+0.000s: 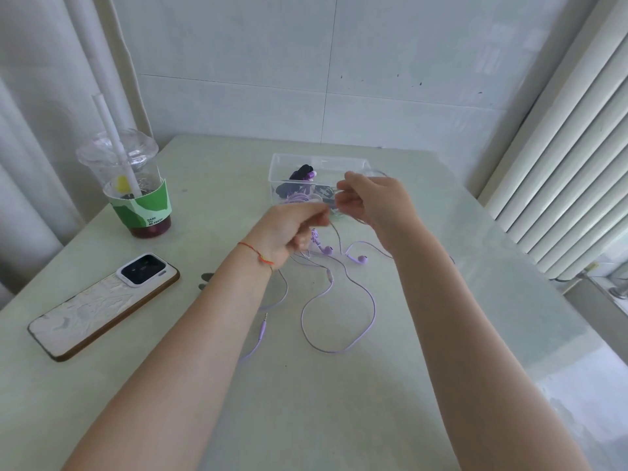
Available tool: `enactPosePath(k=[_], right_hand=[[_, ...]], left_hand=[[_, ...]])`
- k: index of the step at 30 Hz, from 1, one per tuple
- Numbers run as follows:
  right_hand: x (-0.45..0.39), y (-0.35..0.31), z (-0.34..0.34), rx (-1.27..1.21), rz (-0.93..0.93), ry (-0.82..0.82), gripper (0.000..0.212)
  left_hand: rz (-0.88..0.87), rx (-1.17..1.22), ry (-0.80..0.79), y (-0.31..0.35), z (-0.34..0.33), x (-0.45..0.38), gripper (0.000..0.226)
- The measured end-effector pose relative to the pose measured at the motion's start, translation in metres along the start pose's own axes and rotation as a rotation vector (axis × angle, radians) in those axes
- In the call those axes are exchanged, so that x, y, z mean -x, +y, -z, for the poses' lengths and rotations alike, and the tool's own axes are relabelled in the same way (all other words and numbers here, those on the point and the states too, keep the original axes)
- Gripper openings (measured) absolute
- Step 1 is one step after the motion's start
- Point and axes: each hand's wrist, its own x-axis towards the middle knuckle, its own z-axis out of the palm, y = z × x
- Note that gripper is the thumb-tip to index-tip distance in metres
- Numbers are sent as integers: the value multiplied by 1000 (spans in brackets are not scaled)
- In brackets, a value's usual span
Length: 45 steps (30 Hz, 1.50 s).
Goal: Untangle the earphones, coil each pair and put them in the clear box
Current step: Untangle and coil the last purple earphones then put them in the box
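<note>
- Behind both hands, the clear box (282, 161) is sitting partly hidden, holding purple and dark earphones, count unclear.
- Left hand (289, 229) and right hand (370, 198) fingers are pinching the lilac earphones (339, 300), trailing onto the tabletop (339, 402).

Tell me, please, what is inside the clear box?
The clear box holds coiled purple and dark earphones; the right hand covers its right part.

1. Earphones (339, 300): lilac cable and buds.
2. Box (282, 171): clear; purple and black inside.
3. Cup (136, 192), ten o'clock: green-white sleeve, dark red drink.
4. Phone (102, 307): white, brown-edged.
5. Wrist string (255, 253): red.
</note>
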Motion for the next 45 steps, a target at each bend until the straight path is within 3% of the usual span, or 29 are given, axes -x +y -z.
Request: enactPosePath(k=[2, 4, 9, 11, 15, 19, 22, 24, 28, 32, 35, 38, 40, 44, 45], right_hand=[[-2, 2, 1, 54, 73, 67, 24], [0, 1, 1, 95, 91, 48, 17], [15, 1, -5, 528, 68, -296, 12], [15, 2, -6, 537, 21, -321, 22], [7, 3, 3, 425, -61, -181, 30], [-3, 13, 14, 572, -7, 44, 23], [-3, 8, 20, 470, 66, 173, 31], [-3, 2, 21, 387, 60, 160, 41], [5, -4, 15, 129, -47, -72, 51], [10, -8, 11, -22, -42, -186, 46], [7, -11, 15, 89, -4, -10, 46], [3, -10, 24, 169, -67, 43, 48], [-1, -4, 33, 438, -81, 135, 44], [0, 0, 38, 967, 4, 464, 10], [3, -1, 37, 1056, 25, 518, 15]], left_hand=[[38, 212, 105, 0, 6, -5, 30], [55, 354, 132, 1, 10, -6, 30], [44, 417, 93, 2, 9, -5, 23], [-13, 439, 238, 3, 7, -6, 23], [-221, 295, 758, -4, 24, -17, 28], [-287, 234, 936, -9, 35, -23, 23], [-282, 135, 885, -6, 29, -20, 22], [-252, 35, 716, -4, 20, -15, 24], [-213, -119, 247, -3, 4, -8, 18], [-102, -170, 9, -3, -7, -1, 20], [-30, -165, 73, -6, -4, -4, 21], [15, -118, 237, -6, 1, -7, 15], [8, -112, 325, -6, 5, -9, 14], [-32, -175, 386, -6, 8, -10, 12], [-32, -183, 381, -5, 9, -10, 11]])
